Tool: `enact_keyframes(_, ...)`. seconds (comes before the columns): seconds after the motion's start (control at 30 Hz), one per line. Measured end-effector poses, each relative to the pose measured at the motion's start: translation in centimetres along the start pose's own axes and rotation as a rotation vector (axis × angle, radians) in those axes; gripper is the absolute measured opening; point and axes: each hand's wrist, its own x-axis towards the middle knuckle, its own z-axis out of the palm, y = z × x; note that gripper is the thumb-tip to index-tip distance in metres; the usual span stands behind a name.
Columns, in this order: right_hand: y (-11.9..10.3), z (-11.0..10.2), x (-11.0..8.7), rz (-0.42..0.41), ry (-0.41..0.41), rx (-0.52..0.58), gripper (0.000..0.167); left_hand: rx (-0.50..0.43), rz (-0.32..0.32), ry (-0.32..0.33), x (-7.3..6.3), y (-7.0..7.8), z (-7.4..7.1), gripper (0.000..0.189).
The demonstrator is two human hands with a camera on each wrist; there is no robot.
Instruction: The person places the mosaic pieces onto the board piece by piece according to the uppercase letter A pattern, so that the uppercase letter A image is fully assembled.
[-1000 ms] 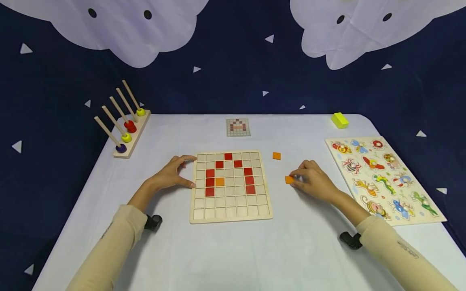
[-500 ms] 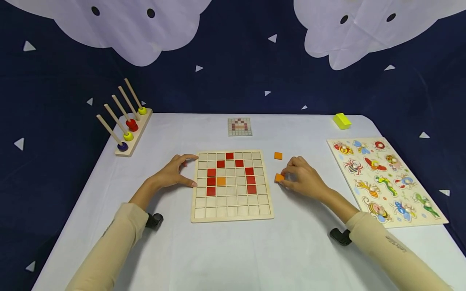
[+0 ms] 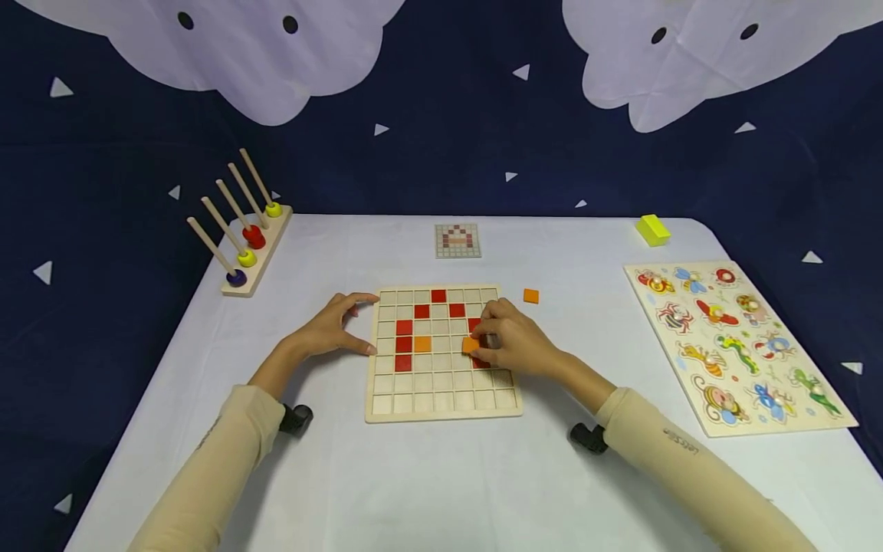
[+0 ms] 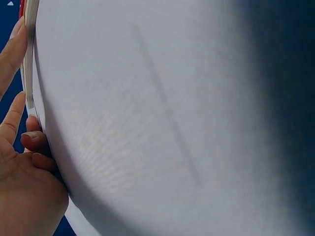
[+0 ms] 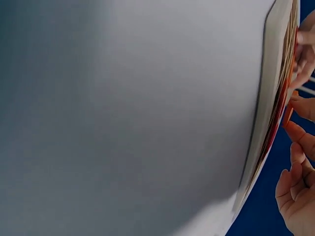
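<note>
A square wooden grid board [image 3: 441,404] lies mid-table, with several red tiles [image 3: 403,328] set in an arch-like pattern. One orange tile [image 3: 422,344] sits in a cell beside the left column of red. My right hand [image 3: 519,343] is over the board's right side, pinching another orange square tile [image 3: 471,346] between thumb and fingers and partly covering the right red column. The right wrist view shows that pinched tile [image 5: 288,114] close above the board's surface. Spread wide, the thumb and index finger of my left hand [image 3: 328,330] touch the board's left edge.
A loose orange tile [image 3: 530,296] lies right of the board. Behind it is a small pattern card [image 3: 457,241]. A peg stand with beads [image 3: 258,257] is at back left; a yellow block [image 3: 652,230] and an insect puzzle board [image 3: 741,349] are at right.
My right hand has carried the orange tile leftward from the table on the right to over the board's right side. The left hand stays at the board's left edge.
</note>
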Motion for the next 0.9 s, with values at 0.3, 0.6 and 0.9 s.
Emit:
enact_keyframes(0.3,-2.1,1.2,2.2,-0.069,-0.026,-0.03,0.019,0.0,0.001,0.001,-0.1,0.0,0.0,0.093)
enact_keyframes(0.6,-2.4,1.7,3.0,-0.056,0.002,-0.043,0.015,-0.011,0.017,0.0,-0.1,0.3,-0.3,0.091)
enact_keyframes(0.9,-2.5,2.0,3.5,0.034,-0.058,0.027,0.012,-0.013,-0.002,0.007,-0.1,-0.1,0.0,0.093)
